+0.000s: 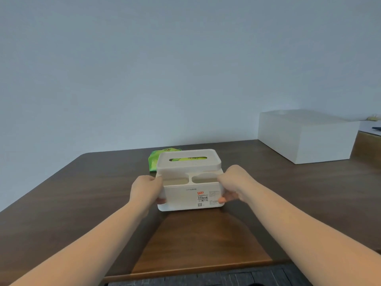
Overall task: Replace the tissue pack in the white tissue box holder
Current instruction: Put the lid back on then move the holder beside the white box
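The white tissue box holder (185,195) stands on the dark wooden table (82,193), with a barcode label on its near face and two open compartments along its front top. Its lid (188,165) has a slot through which green packaging shows. My left hand (147,191) grips the holder's left end and my right hand (233,185) grips its right end. A green tissue pack (153,162) lies on the table just behind the holder's left side, mostly hidden by it.
A large plain white box (305,137) sits at the table's back right. A pale wall rises behind the table. At the far right stands a second surface (371,129) with small items. The table's near edge (185,271) lies below my forearms.
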A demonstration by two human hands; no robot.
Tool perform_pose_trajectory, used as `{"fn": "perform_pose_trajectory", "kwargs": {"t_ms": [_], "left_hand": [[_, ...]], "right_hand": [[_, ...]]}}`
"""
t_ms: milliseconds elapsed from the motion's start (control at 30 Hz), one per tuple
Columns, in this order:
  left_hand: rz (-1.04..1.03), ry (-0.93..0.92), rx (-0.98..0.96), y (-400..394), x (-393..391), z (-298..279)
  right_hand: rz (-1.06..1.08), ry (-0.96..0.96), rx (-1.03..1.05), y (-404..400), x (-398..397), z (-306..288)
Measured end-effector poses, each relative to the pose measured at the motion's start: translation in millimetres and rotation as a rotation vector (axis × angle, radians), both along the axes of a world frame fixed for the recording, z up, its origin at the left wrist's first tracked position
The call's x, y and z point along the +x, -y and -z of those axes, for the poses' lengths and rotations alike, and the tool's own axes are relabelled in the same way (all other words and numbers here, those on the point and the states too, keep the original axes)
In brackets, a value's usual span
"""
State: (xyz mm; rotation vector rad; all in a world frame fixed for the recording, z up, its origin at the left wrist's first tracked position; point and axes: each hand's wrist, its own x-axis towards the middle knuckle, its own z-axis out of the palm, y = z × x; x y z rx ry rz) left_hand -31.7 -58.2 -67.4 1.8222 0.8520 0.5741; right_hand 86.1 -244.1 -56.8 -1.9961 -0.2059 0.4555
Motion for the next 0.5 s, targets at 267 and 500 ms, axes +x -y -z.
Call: {"fn": "perform_pose_trajectory", "kwargs": {"t_ms": [267,500], "left_hand": [[0.120,0.063,0.022,25.8,48.5,-4.1],[0.173,0.041,0.110,51.4,124.8,3.9]], "right_hand": [[0.160,0.041,0.082,33.4,44.9,2.3],[0.255,0.073,0.029,56.7,120.6,3.4]]}}
